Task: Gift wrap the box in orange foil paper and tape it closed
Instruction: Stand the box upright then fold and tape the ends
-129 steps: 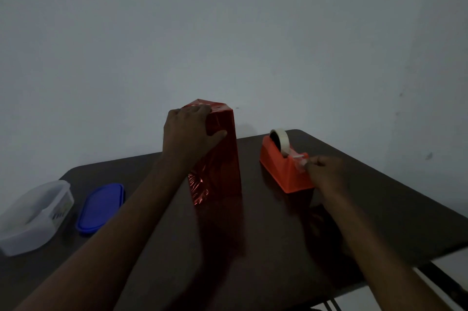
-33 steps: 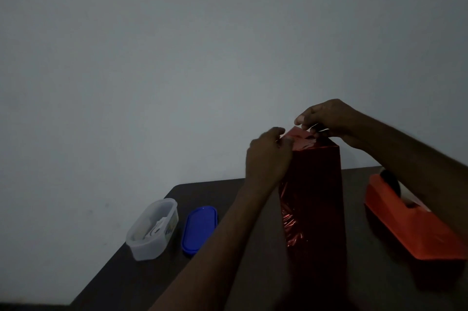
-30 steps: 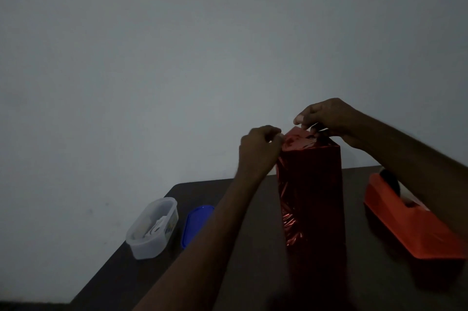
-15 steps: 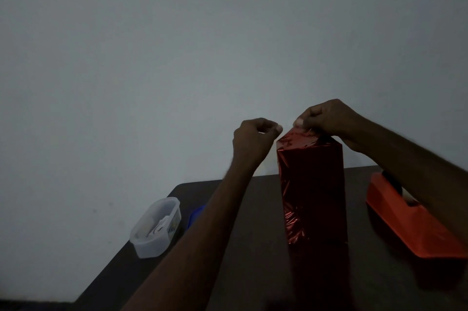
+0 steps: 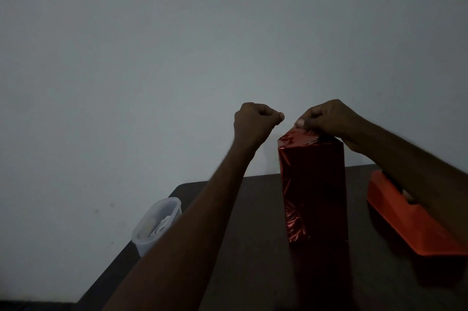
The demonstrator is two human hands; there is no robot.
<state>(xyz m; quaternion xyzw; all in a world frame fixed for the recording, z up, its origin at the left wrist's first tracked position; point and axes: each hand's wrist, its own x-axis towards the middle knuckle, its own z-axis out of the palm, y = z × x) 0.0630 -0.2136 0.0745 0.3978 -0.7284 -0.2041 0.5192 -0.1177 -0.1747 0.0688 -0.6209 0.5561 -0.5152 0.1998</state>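
On table point(image 5: 253, 247), foil-wrapped box point(image 5: 314, 184) upright, long axis vertical; right hand point(image 5: 326, 120) pinching top foil, left hand point(image 5: 253, 120) fisted, empty.

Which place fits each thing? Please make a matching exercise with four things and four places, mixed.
1. wrapped box
2. tape dispenser
3. clear container
4. left hand

a. left edge of the table
b. lifted left of the box top, fingers curled
c. upright at the middle, right hand on top
d. right side, under the right forearm

Pairs: 1-c, 2-d, 3-a, 4-b
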